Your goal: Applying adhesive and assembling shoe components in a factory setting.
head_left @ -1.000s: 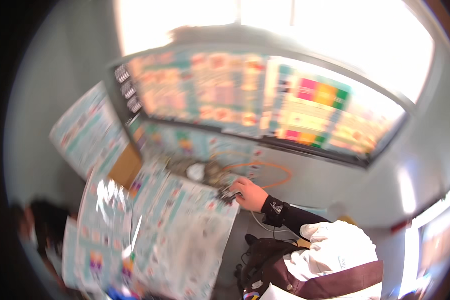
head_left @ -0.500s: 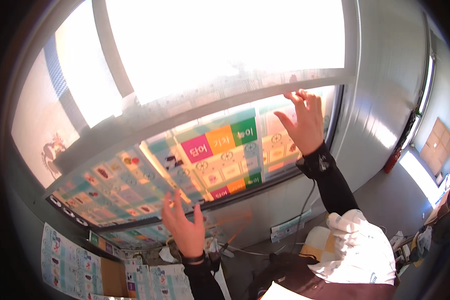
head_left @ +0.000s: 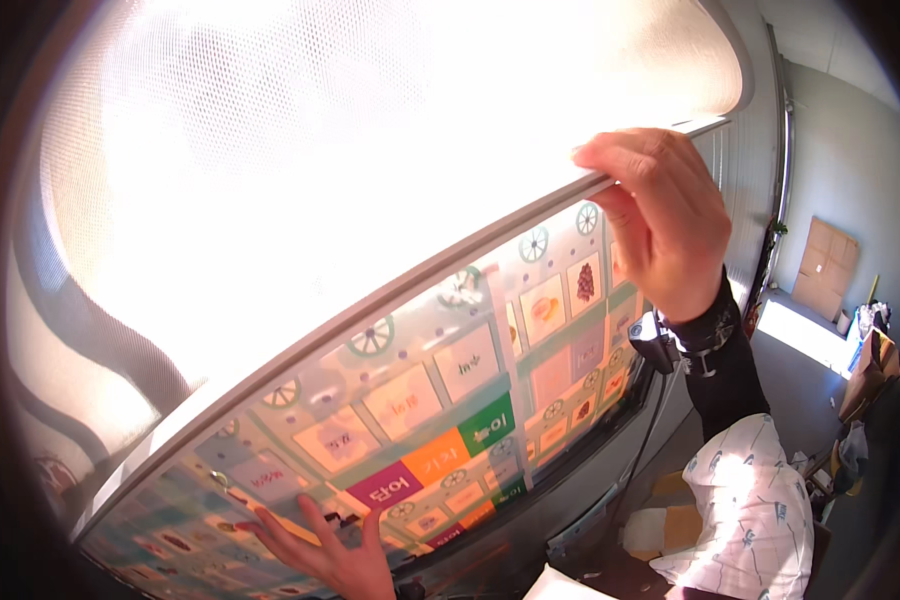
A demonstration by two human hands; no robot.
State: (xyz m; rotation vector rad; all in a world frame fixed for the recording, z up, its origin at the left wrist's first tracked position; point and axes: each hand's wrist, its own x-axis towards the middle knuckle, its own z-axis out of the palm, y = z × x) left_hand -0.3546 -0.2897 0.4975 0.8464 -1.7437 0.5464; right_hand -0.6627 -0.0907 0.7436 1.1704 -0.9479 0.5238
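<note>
My right hand is closed on the bottom bar of a pale mesh blind. Its fingers pinch the bar near the right end, thumb below. The bar slants from low left to high right, and the bright mesh bulges above it. Under the bar is a translucent printed sheet with fruit pictures, wheel shapes and purple, orange and green labels. My left hand, fingers spread and holding nothing, is at the sheet's lower part; I cannot tell whether it touches. A dark wrist device is on my right wrist.
A black cable hangs below my right wrist. White patterned fabric covers the upper part of my right arm. Beyond it, a flattened cardboard piece leans against the far wall, near bags and assorted items on the right.
My right hand has closed on the blind's bar, which is now higher and closer, with the mesh bulging. My left hand has moved down and left. My view has come nearer the printed sheet.
</note>
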